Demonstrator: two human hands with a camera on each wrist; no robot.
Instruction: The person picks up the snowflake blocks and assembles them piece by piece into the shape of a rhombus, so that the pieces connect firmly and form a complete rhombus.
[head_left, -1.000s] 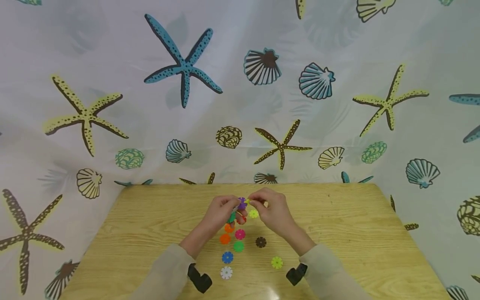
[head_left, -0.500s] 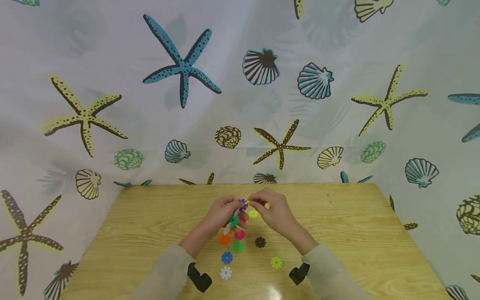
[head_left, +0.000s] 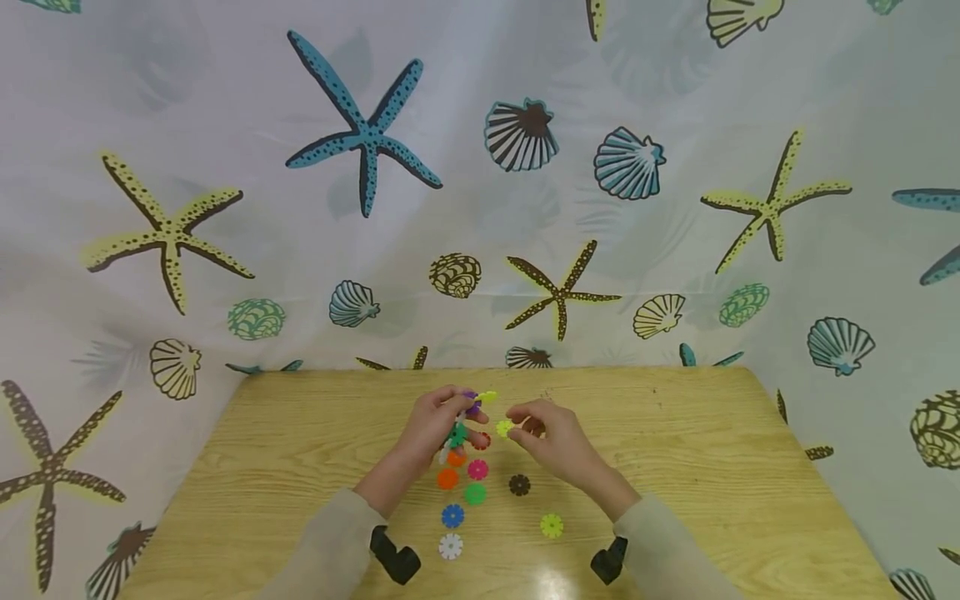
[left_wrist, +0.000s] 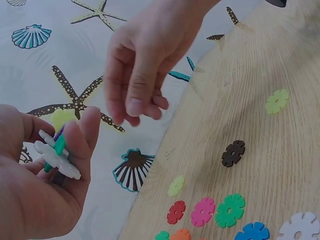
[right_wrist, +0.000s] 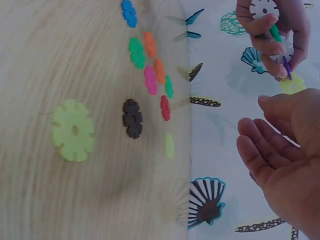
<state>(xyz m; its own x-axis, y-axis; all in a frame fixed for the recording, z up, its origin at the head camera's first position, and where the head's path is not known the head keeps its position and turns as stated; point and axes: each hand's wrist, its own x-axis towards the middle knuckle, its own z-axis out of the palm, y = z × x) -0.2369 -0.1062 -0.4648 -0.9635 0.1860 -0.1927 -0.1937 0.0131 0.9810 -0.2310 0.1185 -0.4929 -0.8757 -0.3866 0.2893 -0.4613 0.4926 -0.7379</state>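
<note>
My left hand (head_left: pixel 429 427) pinches a chain of slotted plastic discs that are joined at their notches. White discs (right_wrist: pixel 264 9), a green disc (left_wrist: pixel 60 145), a purple disc (head_left: pixel 472 403) and a yellow disc (head_left: pixel 487 397) make it up, the yellow one at its far end. Curled fingers partly cover the chain. My right hand (head_left: pixel 555 440) is apart from it, to its right, with fingers loosely bent and nothing between them in either wrist view. In the head view its fingertips appear close to a loose yellow disc (head_left: pixel 503 428) lying on the table.
On the wooden table (head_left: pixel 675 500) lie loose discs: brown (head_left: pixel 520 484), another yellow (head_left: pixel 551 525), pink (head_left: pixel 477 469), green (head_left: pixel 476 494), blue (head_left: pixel 453 516), white (head_left: pixel 450 547), red (left_wrist: pixel 176 212) and orange (head_left: pixel 447 478). A shell-and-starfish printed cloth (head_left: pixel 465 208) hangs behind the table.
My right hand has let go of the yellow disc at the chain's end and moved down and slightly right. The left hand has shifted a little left with the chain.
</note>
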